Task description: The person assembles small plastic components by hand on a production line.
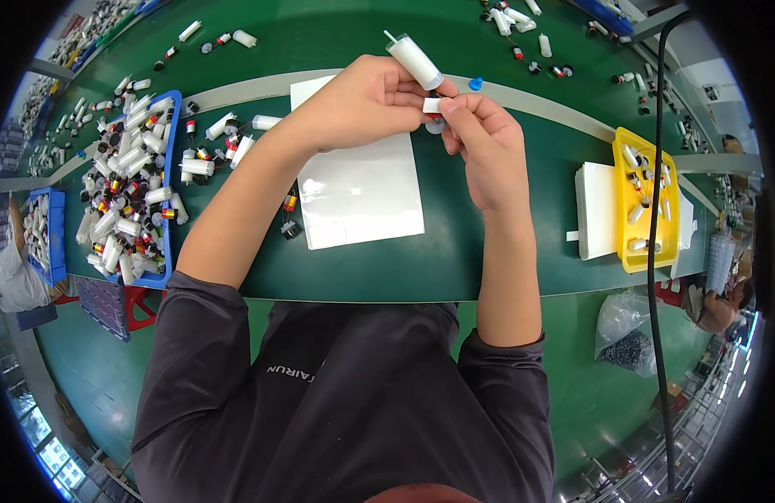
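Observation:
My left hand [362, 101] is closed round a white cylinder [414, 60] with a clear sleeve and a thin stem at its upper end. It is tilted, stem toward the upper left. Close beside it, my right hand [491, 138] pinches a small white rectangular piece [432, 106] between thumb and fingers, right at the cylinder's lower end. A greyish round part [435, 126] with a bit of red shows just below; whether it joins the cylinder is hidden by the fingers. Under my left wrist lies a glossy white sheet [362, 197] on the green table.
A blue crate [171, 168] heaped with similar white cylinders stands left, with loose ones [198, 167] beside it. On the right, a yellow tray [626, 201] holds several parts next to a white stack [595, 210]. A black cable [653, 251] hangs down the right side.

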Available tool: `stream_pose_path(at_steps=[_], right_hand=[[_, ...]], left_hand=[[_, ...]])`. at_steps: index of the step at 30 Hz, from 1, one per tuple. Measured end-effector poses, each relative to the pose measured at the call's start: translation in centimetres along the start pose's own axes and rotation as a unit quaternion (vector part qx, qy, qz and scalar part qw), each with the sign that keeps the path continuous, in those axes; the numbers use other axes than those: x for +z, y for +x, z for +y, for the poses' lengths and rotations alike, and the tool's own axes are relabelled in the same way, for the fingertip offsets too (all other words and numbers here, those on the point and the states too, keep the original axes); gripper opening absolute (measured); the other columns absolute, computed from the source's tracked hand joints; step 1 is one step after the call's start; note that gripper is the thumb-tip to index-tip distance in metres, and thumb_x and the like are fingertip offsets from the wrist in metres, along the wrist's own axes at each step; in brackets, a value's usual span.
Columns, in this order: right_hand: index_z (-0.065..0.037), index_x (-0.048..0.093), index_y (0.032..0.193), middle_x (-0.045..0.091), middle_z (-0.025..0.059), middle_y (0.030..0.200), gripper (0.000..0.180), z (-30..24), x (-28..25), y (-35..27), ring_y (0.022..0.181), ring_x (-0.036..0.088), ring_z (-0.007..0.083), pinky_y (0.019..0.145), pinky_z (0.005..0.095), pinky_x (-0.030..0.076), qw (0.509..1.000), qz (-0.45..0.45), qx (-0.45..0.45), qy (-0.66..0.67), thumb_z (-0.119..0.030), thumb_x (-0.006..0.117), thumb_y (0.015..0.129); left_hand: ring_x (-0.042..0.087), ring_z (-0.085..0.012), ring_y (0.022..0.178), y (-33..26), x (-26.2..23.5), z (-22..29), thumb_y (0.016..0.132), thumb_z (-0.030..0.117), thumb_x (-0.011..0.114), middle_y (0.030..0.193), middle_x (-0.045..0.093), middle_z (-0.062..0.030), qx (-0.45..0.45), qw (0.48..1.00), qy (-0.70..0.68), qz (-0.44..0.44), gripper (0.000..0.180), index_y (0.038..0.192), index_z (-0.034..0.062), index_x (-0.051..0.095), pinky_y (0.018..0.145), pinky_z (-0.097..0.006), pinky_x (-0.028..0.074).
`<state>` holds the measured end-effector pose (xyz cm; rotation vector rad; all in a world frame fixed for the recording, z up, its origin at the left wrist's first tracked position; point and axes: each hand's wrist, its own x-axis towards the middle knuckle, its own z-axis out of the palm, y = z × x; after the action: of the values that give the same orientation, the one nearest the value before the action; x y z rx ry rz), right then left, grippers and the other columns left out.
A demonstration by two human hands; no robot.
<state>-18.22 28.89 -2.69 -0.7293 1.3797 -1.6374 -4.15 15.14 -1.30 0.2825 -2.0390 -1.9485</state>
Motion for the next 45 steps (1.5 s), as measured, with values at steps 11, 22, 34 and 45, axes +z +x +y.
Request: stream_pose_path(at_steps=[11, 22, 34, 45], right_hand=[[-0.004, 0.067, 0.096, 0.066, 0.0008, 0.087, 0.014, 0.7, 0.0, -0.1, 0.076, 0.055, 0.0057, 0.066, 0.0218, 0.040, 0.998, 0.018, -0.029, 0.058, -0.013, 0.075, 0.090], [-0.002, 0.064, 0.113, 0.061, -0.0004, 0.095, 0.021, 1.2, -0.2, 0.4, 0.081, 0.052, 0.0060, 0.072, 0.0247, 0.042, 0.985, 0.125, -0.116, 0.018, -0.011, 0.065, 0.095], [0.003, 0.063, 0.096, 0.058, 0.0139, 0.096, 0.025, 4.9, 6.4, -10.4, 0.084, 0.062, 0.0262, 0.074, 0.0342, 0.055, 0.760, -0.218, -0.244, -0.561, 0.000, 0.067, 0.071], [0.001, 0.062, 0.095, 0.056, 0.0135, 0.091, 0.018, 5.9, 5.8, -9.6, 0.085, 0.061, 0.0272, 0.079, 0.0362, 0.053, 0.732, -0.282, -0.220, -0.581, -0.005, 0.069, 0.080]], left_hand=[[0.070, -0.0148, 0.101, 0.0, 0.3, 0.1, 0.096, 0.005, 0.065, 0.113, 0.072, -0.0129, -0.002, 0.999, -0.035, 0.033, 0.028, 0.122, -0.0051, 0.067, 0.092, -0.030, 0.057], [0.071, -0.0166, 0.099, 0.2, -0.2, 1.0, 0.093, 0.006, 0.069, 0.110, 0.074, -0.0118, 0.049, 0.996, 0.019, 0.068, 0.032, 0.124, -0.0015, 0.067, 0.094, -0.031, 0.056], [0.073, -0.0292, 0.081, 0.9, -12.3, 0.0, 0.092, 0.037, 0.071, 0.090, 0.074, -0.0177, -0.078, 0.769, 0.614, 0.161, 0.039, 0.098, -0.0014, 0.071, 0.077, -0.037, 0.056], [0.068, -0.0258, 0.067, -9.8, -3.3, 2.3, 0.084, 0.042, 0.070, 0.067, 0.066, -0.0108, -0.295, 0.756, 0.583, 0.033, 0.040, 0.076, 0.0028, 0.067, 0.061, -0.038, 0.052]])
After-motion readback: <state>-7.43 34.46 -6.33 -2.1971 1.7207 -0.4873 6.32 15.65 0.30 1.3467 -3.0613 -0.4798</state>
